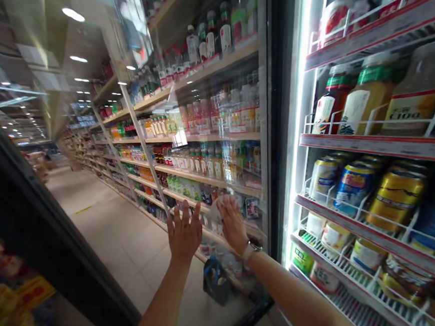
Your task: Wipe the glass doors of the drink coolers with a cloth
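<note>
A glass door (218, 158) with a dark frame stands open in front of me, and shelves of bottles show through it. My left hand (185, 233) is raised near the glass with its fingers spread and holds nothing. To its right, my right hand (232, 223) presses a pale, crumpled cloth (216, 210) against the pane. The cloth lies mostly under its fingers. A band and a watch (255, 244) are on the right wrist.
At the right, a lit cooler (373, 146) holds bottles and cans behind wire rails. A dark container with a blue handle (216, 282) stands on the floor (128, 241) beyond the door. Colourful packages (0, 291) are at the lower left.
</note>
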Motion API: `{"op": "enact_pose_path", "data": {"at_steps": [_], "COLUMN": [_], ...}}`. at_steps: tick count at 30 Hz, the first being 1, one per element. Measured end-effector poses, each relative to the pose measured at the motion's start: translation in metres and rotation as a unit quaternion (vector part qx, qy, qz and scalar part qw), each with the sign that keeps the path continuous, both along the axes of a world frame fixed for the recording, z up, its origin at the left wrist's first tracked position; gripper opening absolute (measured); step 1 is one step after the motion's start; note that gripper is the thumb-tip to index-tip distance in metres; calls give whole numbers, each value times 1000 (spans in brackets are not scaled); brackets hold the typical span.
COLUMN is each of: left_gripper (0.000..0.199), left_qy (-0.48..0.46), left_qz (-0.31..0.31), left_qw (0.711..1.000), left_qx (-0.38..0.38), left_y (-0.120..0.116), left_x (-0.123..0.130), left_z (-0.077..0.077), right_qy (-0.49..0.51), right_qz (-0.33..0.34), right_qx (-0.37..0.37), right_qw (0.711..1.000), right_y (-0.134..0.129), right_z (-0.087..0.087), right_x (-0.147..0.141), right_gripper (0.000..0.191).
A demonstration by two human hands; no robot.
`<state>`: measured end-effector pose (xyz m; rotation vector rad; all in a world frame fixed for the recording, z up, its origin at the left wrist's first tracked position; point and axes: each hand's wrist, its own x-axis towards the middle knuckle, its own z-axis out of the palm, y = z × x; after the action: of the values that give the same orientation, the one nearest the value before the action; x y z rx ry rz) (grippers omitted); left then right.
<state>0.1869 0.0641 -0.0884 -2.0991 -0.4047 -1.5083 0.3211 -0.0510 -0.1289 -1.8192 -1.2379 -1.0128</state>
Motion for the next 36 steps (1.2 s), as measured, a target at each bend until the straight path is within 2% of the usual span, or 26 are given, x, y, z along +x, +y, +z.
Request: {"op": "enact_pose_path", "data": {"at_steps": [2, 4, 6, 7, 8, 10, 14, 16, 17, 18, 19, 21, 24, 26, 28, 29, 30, 32, 36], "left_gripper": [60, 60, 60, 60, 60, 60, 60, 60, 61, 61, 60, 61, 60, 60, 59, 59, 59, 59, 57], "left_qy": [3, 6, 6, 6, 6, 5, 12, 11, 9, 6, 4, 1, 3, 1, -3, -2, 0, 6, 1], "left_qz": [1, 6, 8, 7, 6, 2, 6, 9, 10, 11, 11, 13, 9, 2, -2, -2, 0, -2, -6], "left_qw": [1000, 1000, 1000, 1000, 1000, 1000, 1000, 1000, 1000, 1000, 1000, 999, 1000, 1000, 1000, 1000, 1000, 1000, 1000], "left_qx": [1, 5, 6, 4, 0, -3, 7, 13, 16, 20, 24, 31, 28, 21, 17, 16, 16, 15, -6], "left_y": [1, 1, 1, 0, -1, -2, -3, -3, -3, -3, -3, -2, 0, 2, 4, 5, 6, 7, 11], "left_x": [0, 0, -1, -1, -2, -2, -4, -4, -4, -4, -4, -3, -2, -1, 0, 0, 1, 1, 3], "left_z": [0, 0, 1, 1, 1, 1, 2, 3, 3, 4, 4, 4, 5, 4, 4, 4, 3, 2, -1], "right_qy": [13, 21, 16, 12, 10, 9, 5, 6, 8, 11, 14, 18, 22, 32, 40, 42, 43, 45, 53], "right_qz": [5, 18, 32, 37, 39, 39, 24, 7, -2, -9, -13, -11, 9, 28, 48, 56, 60, 56, 22], "right_qx": [33, 74, 104, 110, 111, 99, 39, 13, 5, 1, -1, -1, 14, 69, 146, 176, 195, 185, 102], "right_qw": [999, 997, 994, 993, 993, 994, 999, 1000, 1000, 1000, 1000, 1000, 1000, 997, 987, 982, 978, 980, 993], "right_y": [10, 18, 21, 21, 21, 17, 8, 5, 4, 4, 5, 10, 16, 19, 22, 24, 26, 27, 22], "right_z": [48, 86, 104, 104, 96, 64, -39, -81, -93, -98, -95, -65, 11, 58, 85, 88, 84, 59, -30], "right_x": [6, 8, 7, 6, 4, -1, -21, -31, -34, -36, -36, -29, -12, 1, 10, 13, 14, 11, -12], "right_gripper": [75, 73, 71, 69, 69, 69, 66, 65, 65, 65, 66, 68, 70, 68, 65, 63, 61, 60, 71]}}
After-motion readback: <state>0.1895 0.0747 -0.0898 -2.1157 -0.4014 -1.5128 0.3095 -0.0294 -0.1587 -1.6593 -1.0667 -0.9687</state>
